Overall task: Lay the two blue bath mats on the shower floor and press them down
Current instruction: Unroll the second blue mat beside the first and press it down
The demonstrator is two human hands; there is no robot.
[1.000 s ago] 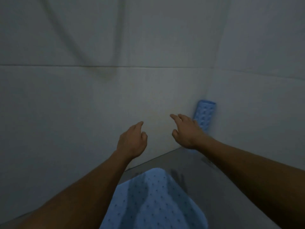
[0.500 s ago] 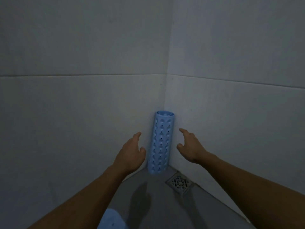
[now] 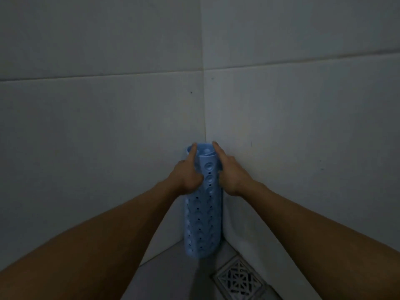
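Observation:
A rolled blue bath mat with holes and suction cups stands upright in the corner where the two tiled walls meet, its lower end on the grey shower floor. My left hand grips the roll's upper left side, the index finger reaching up to its top rim. My right hand holds the upper right side, with fingers against the rim. The other mat is out of view.
A square metal floor drain sits in the floor just right of the roll's base. Pale tiled walls close in on the left and right of the corner.
Both hands have moved forward and closed on the top of the rolled mat. The view has come closer to the corner, and the flat mat at the bottom edge has dropped out of sight.

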